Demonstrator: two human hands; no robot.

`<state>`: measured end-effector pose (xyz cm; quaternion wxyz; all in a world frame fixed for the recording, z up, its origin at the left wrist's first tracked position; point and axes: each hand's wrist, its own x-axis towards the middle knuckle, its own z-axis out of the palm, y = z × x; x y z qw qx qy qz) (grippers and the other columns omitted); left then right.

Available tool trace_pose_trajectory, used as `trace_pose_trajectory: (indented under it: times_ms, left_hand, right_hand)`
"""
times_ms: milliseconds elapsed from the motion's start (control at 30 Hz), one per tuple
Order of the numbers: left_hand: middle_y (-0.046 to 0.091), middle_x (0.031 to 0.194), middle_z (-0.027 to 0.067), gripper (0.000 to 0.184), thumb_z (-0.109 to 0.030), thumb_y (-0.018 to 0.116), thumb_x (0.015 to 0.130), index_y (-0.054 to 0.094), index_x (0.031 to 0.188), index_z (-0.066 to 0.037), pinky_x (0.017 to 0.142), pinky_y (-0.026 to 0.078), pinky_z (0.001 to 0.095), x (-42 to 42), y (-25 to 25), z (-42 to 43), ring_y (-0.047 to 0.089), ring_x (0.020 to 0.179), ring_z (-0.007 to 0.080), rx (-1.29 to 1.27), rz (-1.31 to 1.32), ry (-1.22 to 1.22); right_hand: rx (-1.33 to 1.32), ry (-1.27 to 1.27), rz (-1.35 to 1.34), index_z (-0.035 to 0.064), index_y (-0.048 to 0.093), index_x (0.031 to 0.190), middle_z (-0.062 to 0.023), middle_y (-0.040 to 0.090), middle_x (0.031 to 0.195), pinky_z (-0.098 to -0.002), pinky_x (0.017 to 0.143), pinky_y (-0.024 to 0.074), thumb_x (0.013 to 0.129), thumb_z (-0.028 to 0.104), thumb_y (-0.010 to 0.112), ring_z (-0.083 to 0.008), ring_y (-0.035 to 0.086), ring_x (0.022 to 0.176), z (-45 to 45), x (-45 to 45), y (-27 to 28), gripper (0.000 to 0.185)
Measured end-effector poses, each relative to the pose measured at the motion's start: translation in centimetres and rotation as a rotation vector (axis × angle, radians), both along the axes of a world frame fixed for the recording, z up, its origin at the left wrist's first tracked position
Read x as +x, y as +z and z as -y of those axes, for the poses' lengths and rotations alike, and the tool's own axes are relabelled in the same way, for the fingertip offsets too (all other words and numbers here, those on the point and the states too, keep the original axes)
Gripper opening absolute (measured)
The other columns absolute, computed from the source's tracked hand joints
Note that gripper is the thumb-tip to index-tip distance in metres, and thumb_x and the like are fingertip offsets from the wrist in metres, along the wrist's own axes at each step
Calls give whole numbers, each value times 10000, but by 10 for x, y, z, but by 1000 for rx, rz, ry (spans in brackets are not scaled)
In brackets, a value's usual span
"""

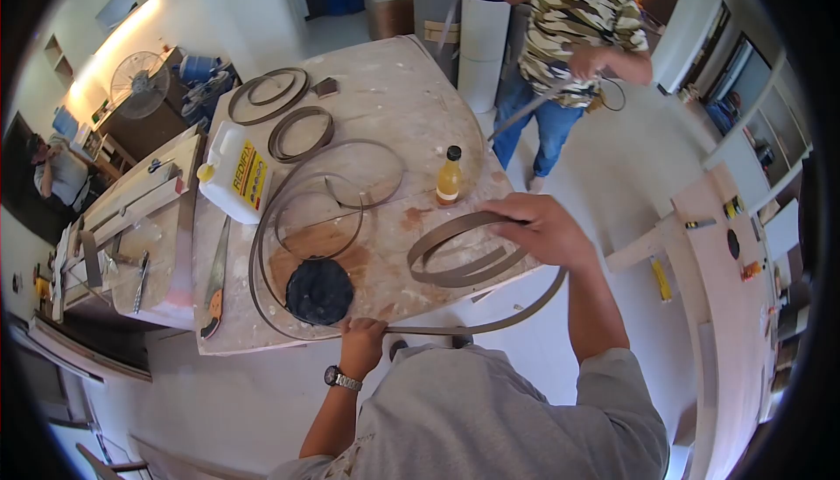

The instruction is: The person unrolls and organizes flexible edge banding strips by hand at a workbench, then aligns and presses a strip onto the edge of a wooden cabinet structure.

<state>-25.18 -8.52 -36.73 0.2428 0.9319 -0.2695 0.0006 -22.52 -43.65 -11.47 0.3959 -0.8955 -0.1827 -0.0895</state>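
Observation:
My right hand [547,231] is closed on a loosely coiled brown strip of edge banding [455,277], lifted over the table's right front corner. From the coil, one length of the strip [472,329] curves down past the front edge to my left hand [360,347], whose fingers are closed on it. Past that hand, the strip sweeps onto the table in wide loops [254,261]. A black, round, lumpy bundle [320,291] lies just beyond my left hand. An amber bottle with a black cap [449,178] stands upright behind the coil.
On the worktable [376,77] are a white REDIFIX jug [234,174], a handsaw [217,279] and more banding coils [297,134]. A person in a camouflage shirt [577,25] stands at the far right, holding a strip. Boards [149,200] lie at left; a wooden bench [717,261] stands right.

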Motion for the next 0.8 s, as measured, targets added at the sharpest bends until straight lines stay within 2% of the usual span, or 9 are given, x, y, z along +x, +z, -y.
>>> trace_pose_trajectory:
  times_ms: [100,167,267,367,467,567,633,767,800]
  left_hand:
    - [658,950,29,191,-95,551,839,692,962,-133,1017,309,582,-13,1,10,591,1021,239,29,-15,80]
    - [659,954,19,143,-121,592,844,694,944,-132,1032,296,581,-22,-4,13,592,1021,234,58,-7,139]
    - [661,950,15,129,-121,607,846,693,941,-136,1044,285,583,-42,-5,17,594,1019,227,75,5,208]
    - [662,941,20,154,-97,599,842,688,959,-143,1037,298,569,-45,-5,28,599,1006,222,66,58,287]
    - [664,934,25,174,-82,593,837,681,973,-147,1013,327,545,-31,3,43,606,979,220,30,121,398]
    - [668,938,37,193,-83,591,826,672,994,-134,978,359,499,-1,3,56,617,939,242,-26,131,471]
    - [669,934,42,226,-71,585,812,663,1017,-128,973,358,485,23,-19,63,621,921,254,-87,67,516]
    - [661,997,72,250,-92,595,817,643,1061,-117,967,374,461,40,-29,79,601,986,267,-31,60,519]
    - [656,1020,82,254,-97,594,822,637,1072,-113,966,377,462,38,-24,84,593,1007,270,-33,104,516]
  right_hand:
    - [-163,121,42,122,668,1128,-119,665,925,-354,741,488,853,190,661,-293,629,859,-25,32,-8,284]
    - [-291,207,172,129,682,1094,-124,658,892,-355,722,490,821,202,691,-295,627,851,-41,56,-19,283]
    - [-321,338,202,126,679,1054,-106,659,892,-385,780,482,796,223,694,-279,629,874,-70,89,-19,276]
    - [-602,297,346,99,666,1043,-111,651,939,-400,843,459,775,202,702,-275,620,918,-107,130,-10,289]
    - [-232,190,830,67,652,1050,-132,643,1029,-407,892,438,763,182,702,-291,607,975,-130,149,-18,314]
    - [-28,312,600,44,648,1056,-155,630,1097,-405,894,450,785,179,698,-319,587,1028,-123,120,-27,307]
    - [32,424,309,38,641,1077,-158,635,1100,-417,887,461,835,209,667,-334,587,1022,-104,87,-52,298]
    - [-65,585,-35,58,654,1065,-157,638,1013,-414,799,487,865,216,613,-340,603,942,-48,52,-153,258]
    - [-71,539,-173,61,659,1070,-157,644,1007,-403,802,491,866,230,619,-336,611,932,-34,39,-168,268]
